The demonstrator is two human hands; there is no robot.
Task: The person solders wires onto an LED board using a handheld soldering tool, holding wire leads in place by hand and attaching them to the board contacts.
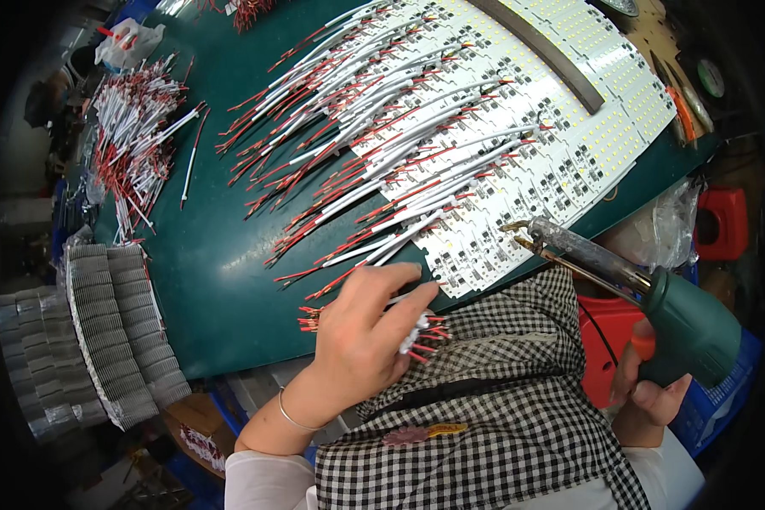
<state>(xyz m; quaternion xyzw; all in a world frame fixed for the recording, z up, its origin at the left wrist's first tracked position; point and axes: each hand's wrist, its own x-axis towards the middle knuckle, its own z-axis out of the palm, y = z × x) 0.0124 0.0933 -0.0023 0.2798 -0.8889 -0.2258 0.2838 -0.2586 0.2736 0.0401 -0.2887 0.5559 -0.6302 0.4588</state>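
My left hand [361,327] is closed around a bundle of short red-and-white wires [418,338], whose ends stick out on both sides of the fingers. It is at the front edge of the table, beside the near corner of a sheet of white LED circuit boards [493,242]. Rows of red-and-white wires [348,191] fan out leftward from the boards. At the right, my right hand [650,387] grips a green soldering gun [693,327]. The gun's tip points left, over the near edge of the boards. Part of the right hand is hidden behind the handle.
A curved dark bar [540,51] lies across the boards. On the green table [221,289], a heap of loose wires [136,132] lies at the left, near stacked grey ribbed strips [115,323]. Orange-handled pliers [682,110] rest at the far right. A red stool [603,340] stands below.
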